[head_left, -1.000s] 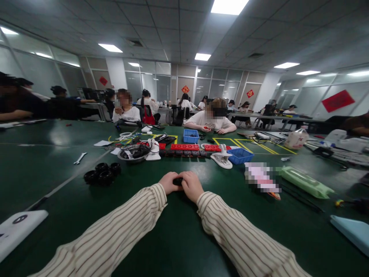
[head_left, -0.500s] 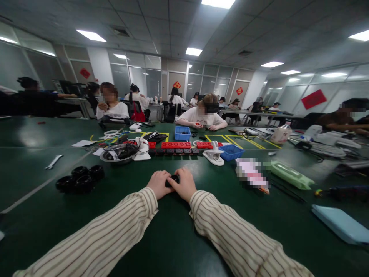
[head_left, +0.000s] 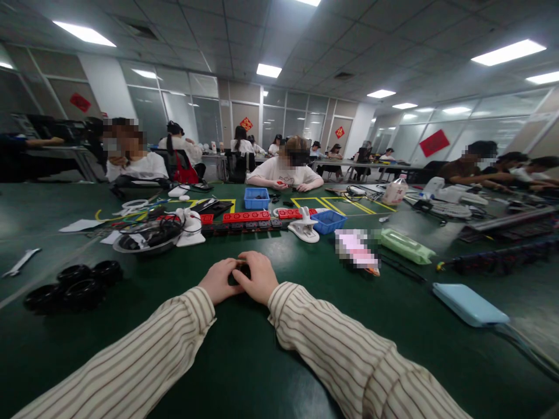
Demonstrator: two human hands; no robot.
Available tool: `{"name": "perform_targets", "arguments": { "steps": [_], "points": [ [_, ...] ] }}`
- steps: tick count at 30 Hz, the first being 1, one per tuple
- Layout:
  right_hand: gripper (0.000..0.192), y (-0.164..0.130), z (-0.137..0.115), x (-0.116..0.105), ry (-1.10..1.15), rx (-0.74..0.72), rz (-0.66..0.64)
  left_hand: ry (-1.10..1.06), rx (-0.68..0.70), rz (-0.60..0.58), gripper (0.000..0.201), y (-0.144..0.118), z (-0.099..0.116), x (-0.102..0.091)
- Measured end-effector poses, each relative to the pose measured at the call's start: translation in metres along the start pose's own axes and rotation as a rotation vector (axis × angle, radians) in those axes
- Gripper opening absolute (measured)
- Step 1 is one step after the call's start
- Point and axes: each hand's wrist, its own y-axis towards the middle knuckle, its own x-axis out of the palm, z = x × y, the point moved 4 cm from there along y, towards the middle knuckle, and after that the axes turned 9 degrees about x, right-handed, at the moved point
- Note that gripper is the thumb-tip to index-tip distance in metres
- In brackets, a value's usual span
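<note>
My left hand (head_left: 217, 280) and my right hand (head_left: 257, 277) rest together on the green table (head_left: 244, 355), both closed around one small black part (head_left: 243, 271) that peeks out between the fingers. Most of the part is hidden by my hands, so its shape cannot be told. Both arms wear striped beige sleeves. Several black rubber wheels (head_left: 72, 284) lie in a cluster to the left of my left arm.
A metal bowl of cables (head_left: 146, 237), red and black blocks (head_left: 247, 219), two blue bins (head_left: 256, 198), a white clamp (head_left: 302, 228) and a wrench (head_left: 20, 262) lie beyond my hands. A green pack (head_left: 406, 247) and a light blue case (head_left: 469, 304) sit right. Other people work opposite.
The view has swung to the right, so everything on the table has slid leftward in the picture. My hands stay together on the small black part.
</note>
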Motion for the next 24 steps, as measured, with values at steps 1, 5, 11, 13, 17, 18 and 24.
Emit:
{"name": "perform_targets", "arguments": {
  "steps": [1, 5, 11, 13, 17, 18, 24],
  "points": [
    [0.033, 0.001, 0.001, -0.001, -0.008, 0.028, 0.023, 0.037, -0.019, 0.013, 0.052, 0.0, 0.003, -0.002],
    [0.037, 0.003, 0.009, 0.003, -0.055, 0.113, 0.038, 0.162, -0.084, 0.046, 0.05, -0.001, 0.013, -0.006],
    [0.018, 0.004, 0.01, 0.011, -0.066, 0.04, -0.032, 0.181, -0.039, 0.011, 0.033, 0.0, 0.009, -0.003],
    [0.011, 0.004, 0.007, 0.01, -0.041, -0.026, -0.055, 0.098, 0.013, -0.002, 0.032, 0.0, 0.005, -0.002],
    [0.013, 0.0, -0.001, 0.008, 0.002, -0.159, -0.13, -0.055, 0.081, -0.041, 0.021, 0.0, -0.002, 0.0],
    [0.015, -0.001, -0.003, 0.006, 0.008, -0.177, -0.14, -0.061, 0.08, -0.043, 0.022, 0.0, -0.003, 0.0],
    [0.025, 0.001, -0.001, -0.003, 0.036, -0.039, 0.009, 0.051, -0.008, 0.016, 0.055, -0.002, 0.002, -0.001]
  ]
}}
